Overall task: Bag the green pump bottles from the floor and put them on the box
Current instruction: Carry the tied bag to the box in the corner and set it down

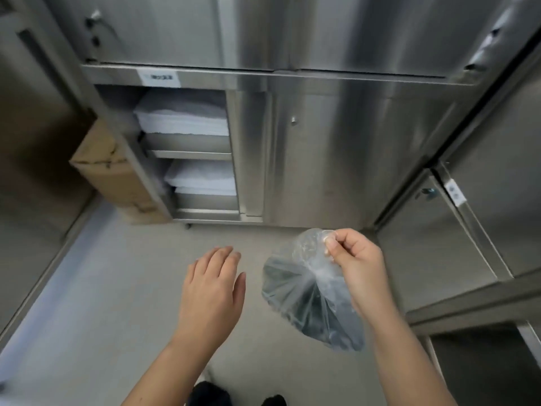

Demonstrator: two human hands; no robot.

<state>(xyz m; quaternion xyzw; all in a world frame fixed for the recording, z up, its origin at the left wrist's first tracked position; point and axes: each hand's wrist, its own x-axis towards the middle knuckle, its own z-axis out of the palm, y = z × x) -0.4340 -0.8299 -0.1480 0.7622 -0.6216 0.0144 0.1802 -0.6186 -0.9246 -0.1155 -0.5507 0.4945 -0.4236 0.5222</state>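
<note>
My right hand (355,263) pinches the gathered top of a clear plastic bag (307,288). The bag hangs above the floor, and dark green shapes show through it near its bottom; their form is too blurred to make out. My left hand (212,288) hovers palm down to the left of the bag, fingers loosely apart, holding nothing. A brown cardboard box (108,168) stands on the floor at the left, against the side of the steel cabinet. No loose bottles show on the floor.
A stainless steel cabinet (322,142) fills the back, its left section open on shelves of folded white towels (187,115). More steel cabinet doors (456,238) stand at the right. The grey floor (102,303) lies below my hands, with my dark shoes (210,394) at the bottom edge.
</note>
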